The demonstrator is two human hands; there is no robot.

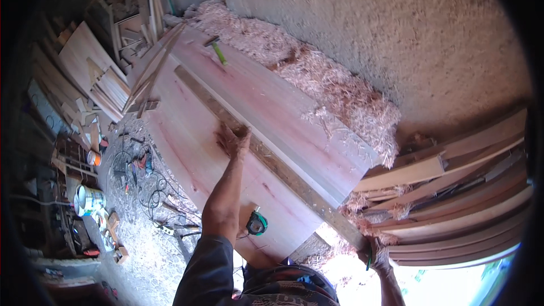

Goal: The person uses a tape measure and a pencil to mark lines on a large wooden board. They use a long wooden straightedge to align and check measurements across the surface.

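A long, narrow brown wooden batten lies lengthwise over wide pale-pink boards. Midway along the batten, my left hand rests at its edge, with fingers spread and reaching onto the board. My right hand is closed around the batten's near right end, which juts past the boards. Beside those fingers shows a thin green thing, too small to name. A green and black tape measure sits on the near board, right of my left forearm. Toward the far end lies a hammer with a bright green handle.
Wood shavings are heaped between the boards and the rough wall. Stacked planks stand at right. Cables and tools litter the floor at left, near a white bucket. Leaning panels fill the far left.
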